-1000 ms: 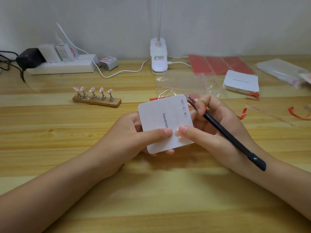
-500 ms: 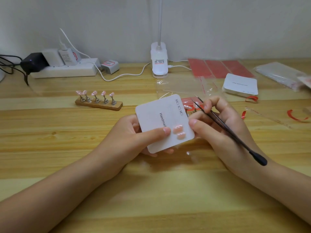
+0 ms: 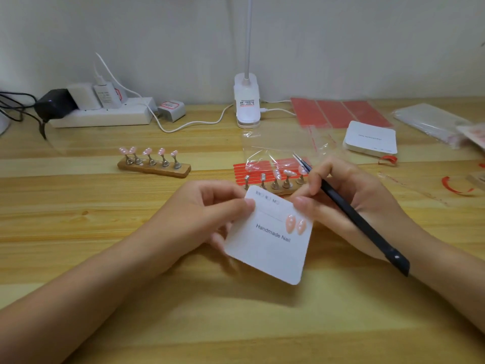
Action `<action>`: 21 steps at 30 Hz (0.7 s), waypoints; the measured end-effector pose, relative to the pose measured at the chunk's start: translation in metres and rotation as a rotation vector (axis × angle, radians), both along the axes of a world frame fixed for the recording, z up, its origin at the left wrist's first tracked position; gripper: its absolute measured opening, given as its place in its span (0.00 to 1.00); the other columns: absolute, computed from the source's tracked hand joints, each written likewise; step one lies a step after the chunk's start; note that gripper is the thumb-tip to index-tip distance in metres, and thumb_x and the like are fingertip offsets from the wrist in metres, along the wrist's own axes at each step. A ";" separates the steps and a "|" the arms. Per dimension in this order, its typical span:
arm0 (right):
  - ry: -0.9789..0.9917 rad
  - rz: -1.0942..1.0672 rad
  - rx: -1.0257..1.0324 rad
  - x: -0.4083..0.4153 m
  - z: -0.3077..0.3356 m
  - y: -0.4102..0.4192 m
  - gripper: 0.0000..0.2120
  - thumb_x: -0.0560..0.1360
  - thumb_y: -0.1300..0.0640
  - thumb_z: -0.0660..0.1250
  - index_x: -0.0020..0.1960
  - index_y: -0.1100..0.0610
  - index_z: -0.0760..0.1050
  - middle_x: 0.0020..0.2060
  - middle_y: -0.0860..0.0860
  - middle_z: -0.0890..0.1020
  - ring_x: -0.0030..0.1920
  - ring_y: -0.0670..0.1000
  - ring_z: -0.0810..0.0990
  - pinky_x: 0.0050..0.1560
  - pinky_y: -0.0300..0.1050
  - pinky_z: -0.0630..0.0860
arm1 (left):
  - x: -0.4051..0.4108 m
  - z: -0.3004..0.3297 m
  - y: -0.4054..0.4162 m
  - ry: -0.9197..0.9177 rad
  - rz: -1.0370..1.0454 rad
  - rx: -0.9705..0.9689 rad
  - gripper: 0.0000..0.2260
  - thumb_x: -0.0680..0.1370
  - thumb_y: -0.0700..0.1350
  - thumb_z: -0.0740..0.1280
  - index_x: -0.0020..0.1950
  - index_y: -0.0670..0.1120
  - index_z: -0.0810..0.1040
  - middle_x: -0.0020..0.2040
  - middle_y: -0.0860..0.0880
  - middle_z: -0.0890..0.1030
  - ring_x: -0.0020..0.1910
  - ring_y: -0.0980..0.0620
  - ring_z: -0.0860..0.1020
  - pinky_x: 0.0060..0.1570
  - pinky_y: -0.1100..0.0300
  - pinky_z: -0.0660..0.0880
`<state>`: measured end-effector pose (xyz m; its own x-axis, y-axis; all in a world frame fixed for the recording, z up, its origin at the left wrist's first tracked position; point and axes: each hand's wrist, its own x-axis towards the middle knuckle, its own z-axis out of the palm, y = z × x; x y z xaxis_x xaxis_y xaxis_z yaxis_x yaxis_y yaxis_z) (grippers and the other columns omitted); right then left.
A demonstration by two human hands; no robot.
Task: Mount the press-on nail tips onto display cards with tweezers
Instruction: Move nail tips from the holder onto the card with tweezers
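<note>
My left hand (image 3: 210,211) holds a white display card (image 3: 270,248) printed "Handmade Nail", thumb on its top left corner and fingers behind it. Two pink nail tips (image 3: 295,225) sit side by side on the card's right part. My right hand (image 3: 349,203) grips black tweezers (image 3: 351,214) and its thumb touches the card's top right edge. The tweezer points stick up past the fingers with nothing in them. Behind the card stands a wooden holder (image 3: 274,183) with pink tips on some of its pegs. A second holder (image 3: 153,161) with several pink tips stands to the left.
Red adhesive strips (image 3: 241,172) and a clear plastic bag (image 3: 278,143) lie behind the near holder. A stack of white cards (image 3: 370,137) is at the right, red sheets (image 3: 338,112) beyond it. A white lamp base (image 3: 246,103) and a power strip (image 3: 102,116) line the wall.
The card has been turned upright so its text reads across, and lowered towards me. This uncovered the holder behind it. My right thumb moved off the nail tips to the card's edge.
</note>
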<state>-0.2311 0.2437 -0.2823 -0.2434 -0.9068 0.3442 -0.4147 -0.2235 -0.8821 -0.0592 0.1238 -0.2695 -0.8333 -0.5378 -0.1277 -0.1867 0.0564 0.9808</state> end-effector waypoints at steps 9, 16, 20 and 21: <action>0.171 -0.104 -0.025 -0.003 -0.013 -0.004 0.10 0.66 0.54 0.72 0.40 0.54 0.71 0.37 0.52 0.80 0.35 0.47 0.80 0.38 0.39 0.78 | 0.003 -0.002 -0.009 -0.240 -0.122 -0.525 0.13 0.72 0.50 0.67 0.30 0.46 0.77 0.21 0.52 0.76 0.19 0.59 0.68 0.21 0.71 0.61; 0.512 -0.129 -0.136 -0.002 -0.019 -0.007 0.07 0.68 0.66 0.71 0.40 0.58 0.75 0.33 0.48 0.78 0.35 0.48 0.76 0.34 0.44 0.74 | 0.004 -0.010 -0.009 -0.269 -0.159 -0.919 0.15 0.69 0.57 0.60 0.28 0.49 0.69 0.28 0.59 0.72 0.28 0.58 0.69 0.27 0.63 0.61; 0.442 -0.240 -0.206 0.001 -0.016 -0.005 0.06 0.72 0.56 0.69 0.42 0.55 0.72 0.32 0.45 0.76 0.36 0.48 0.79 0.36 0.47 0.77 | 0.002 -0.008 -0.010 -0.285 -0.190 -0.943 0.15 0.70 0.57 0.60 0.28 0.49 0.68 0.29 0.60 0.73 0.28 0.58 0.69 0.27 0.64 0.61; 0.345 -0.254 -0.210 0.002 -0.013 -0.005 0.07 0.73 0.53 0.68 0.42 0.53 0.70 0.32 0.47 0.76 0.35 0.49 0.80 0.35 0.46 0.77 | 0.001 -0.006 -0.011 -0.269 -0.195 -0.935 0.15 0.71 0.57 0.61 0.28 0.50 0.68 0.28 0.60 0.73 0.28 0.58 0.69 0.27 0.64 0.61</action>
